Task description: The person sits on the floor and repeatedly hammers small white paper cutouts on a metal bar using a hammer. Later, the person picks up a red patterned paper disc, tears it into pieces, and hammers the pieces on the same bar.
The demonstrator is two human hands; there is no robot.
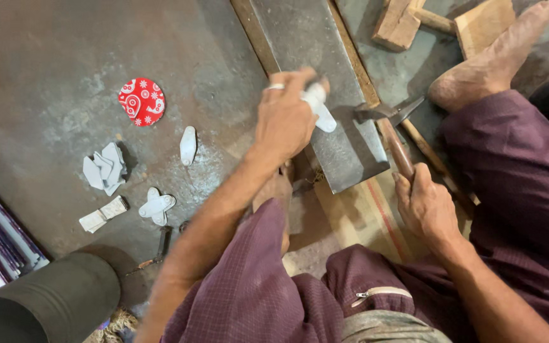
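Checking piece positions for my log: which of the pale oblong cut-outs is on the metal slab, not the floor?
The one under the left hand: that pale piece lies on the grey slab. The single piece, crossed pair and pile lie on the floor.

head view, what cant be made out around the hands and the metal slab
- White piece in the left hand: motion blur and the fingers hide its shape, head view.
- Hammer handle end: covered by the right hand.
- Metal slab: far end cut off by the top edge.
- Small dark tool on the floor: too small and shadowed to identify.
- Dark cylinder: cut off by the bottom-left corner.
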